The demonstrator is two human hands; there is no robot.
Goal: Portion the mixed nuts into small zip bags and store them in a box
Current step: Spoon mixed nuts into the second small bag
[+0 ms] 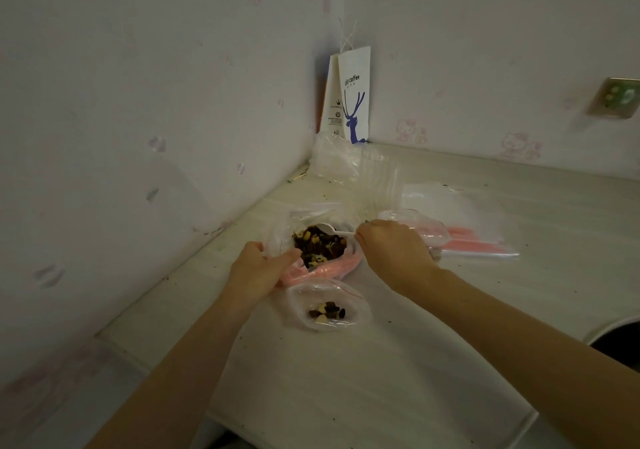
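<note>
Left hand (258, 268): centre frame; fingers curled together on the near-left rim of the large bag (277, 240), thumb lying along its edge, fingertips lost in the plastic.
Right hand (394, 251): right of centre; pinches the spoon (334, 229) by its handle, fingertips hidden under the hand.
Spoon: white, its bowl over the mixed nuts (320, 246); most of the handle is covered.
Large bag: mouth open, centre frame.
Small zip bag (327, 308): just below centre on the table (346, 396), a few nuts inside; sealed or not, unclear.
Empty zip bags (478, 230): right of centre, partly behind the right hand, count unreadable.
Paper bag (351, 98): upper centre corner, lettering partly cut.
Dark round shape (620, 344): right edge, cropped, unidentifiable.
</note>
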